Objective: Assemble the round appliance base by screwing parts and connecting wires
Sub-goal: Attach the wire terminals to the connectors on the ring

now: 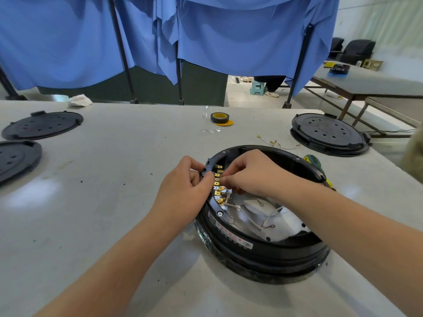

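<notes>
The round black appliance base (263, 250) lies open side up on the table, right of centre, with a shiny metal plate and white wires (248, 217) inside. A black terminal block (209, 167) with a row of gold tabs (217, 186) sits on its left rim. My left hand (185, 186) grips the block from outside the rim. My right hand (249, 172) reaches across the base and pinches a wire connector at the gold tabs. The connector itself is mostly hidden by my fingers.
Black round covers lie at the left (43, 124), far left (16, 161) and back right (328, 136). A tape roll (219, 117), loose terminal wires (278, 143) and a green-handled screwdriver (317, 164) lie behind the base. Blue curtains hang beyond the table.
</notes>
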The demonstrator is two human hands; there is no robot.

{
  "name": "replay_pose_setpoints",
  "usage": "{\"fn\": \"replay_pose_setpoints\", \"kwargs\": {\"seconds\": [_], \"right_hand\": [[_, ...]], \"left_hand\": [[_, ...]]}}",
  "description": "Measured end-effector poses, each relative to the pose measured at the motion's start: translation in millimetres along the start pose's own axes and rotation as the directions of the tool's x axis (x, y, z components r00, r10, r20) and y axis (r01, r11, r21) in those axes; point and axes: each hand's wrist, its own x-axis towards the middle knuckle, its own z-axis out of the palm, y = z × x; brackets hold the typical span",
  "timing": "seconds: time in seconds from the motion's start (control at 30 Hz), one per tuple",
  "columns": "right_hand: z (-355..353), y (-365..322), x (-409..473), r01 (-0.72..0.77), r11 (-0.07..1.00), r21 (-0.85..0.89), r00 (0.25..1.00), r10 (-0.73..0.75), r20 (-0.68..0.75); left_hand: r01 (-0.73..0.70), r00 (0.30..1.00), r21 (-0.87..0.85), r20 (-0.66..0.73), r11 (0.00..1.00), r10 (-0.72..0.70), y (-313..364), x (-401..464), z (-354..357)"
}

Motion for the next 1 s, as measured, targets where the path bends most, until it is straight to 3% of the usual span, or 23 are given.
{"fn": "replay_pose_setpoints", "kwargs": {"seconds": [0.27, 0.47, 0.67, 1.0], "right_hand": [[0.6, 5.0, -0.8, 0.080, 0.996, -0.044, 0.996, -0.081, -0.025], [1.1, 6.2, 0.0, 0.078, 0.996, -0.051, 0.996, -0.080, -0.036], [0.3, 5.7, -2.4, 0.084, 0.996, -0.029, 0.996, -0.085, -0.022], [1.9, 4.2, -2.9, 0.042, 0.998, 0.047, 0.999, -0.040, -0.035]], "left_hand": [[0.026, 1.000, 0.007, 0.003, 1.000, -0.026, 1.0, 1.3, -0.2], [0.080, 0.993, 0.182, -0.096, 0.980, -0.063, 3.7, -1.6, -5.4], [0.050, 0.986, 0.268, -0.168, 0.962, -0.004, 6.9, -2.2, -4.5], [0.050, 0.981, 0.251, -0.195, 0.967, 0.000, 7.3, -2.3, -1.0]]}}
